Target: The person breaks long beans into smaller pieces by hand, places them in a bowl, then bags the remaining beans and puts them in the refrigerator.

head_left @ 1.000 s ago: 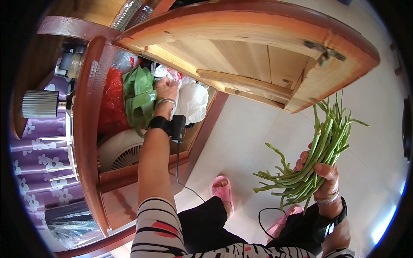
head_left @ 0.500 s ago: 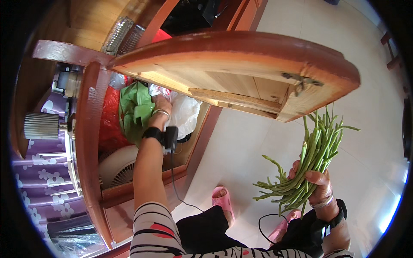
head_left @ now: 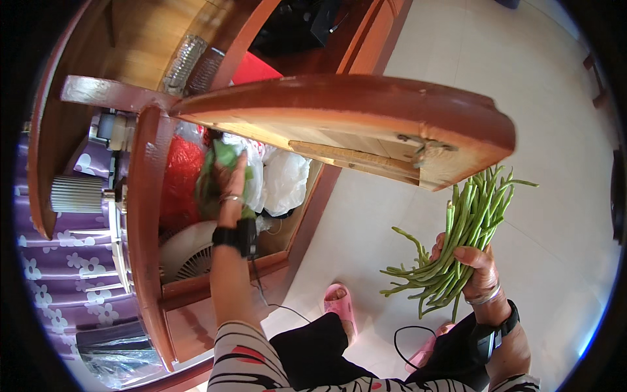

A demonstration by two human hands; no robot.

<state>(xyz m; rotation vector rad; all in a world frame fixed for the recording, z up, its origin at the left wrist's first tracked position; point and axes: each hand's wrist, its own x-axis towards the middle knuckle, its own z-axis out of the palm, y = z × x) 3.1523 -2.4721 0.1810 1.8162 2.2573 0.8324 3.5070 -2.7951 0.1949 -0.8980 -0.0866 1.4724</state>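
My right hand point(head_left: 480, 266) is closed round a bundle of long green beans point(head_left: 467, 225), held above the floor to the right of the cabinet. The beans hang out on both sides of my fist. Reaching into the cabinet, my left hand point(head_left: 230, 178) is on a crumpled green plastic bag point(head_left: 208, 189). Motion smears its fingers, so their grip is unclear. A red plastic bag point(head_left: 179, 176) lies to its left. White plastic bags point(head_left: 285, 183) lie to its right. Below it, a pale round slatted thing like a fan point(head_left: 189, 251) is partly covered by my arm.
The wooden cabinet door point(head_left: 353, 108) stands open between my hands. A ribbed metallic knob-like cylinder point(head_left: 77, 195) and a purple flowered cloth point(head_left: 72, 261) are at the left. A black cable point(head_left: 287, 307) runs from my left wrist. My feet in pink slippers point(head_left: 339, 307) are below.
My left hand has shifted a little down and left, onto the green bag, which is now more bunched up. The door appears slightly lower and further left in view. The beans stay in my right hand.
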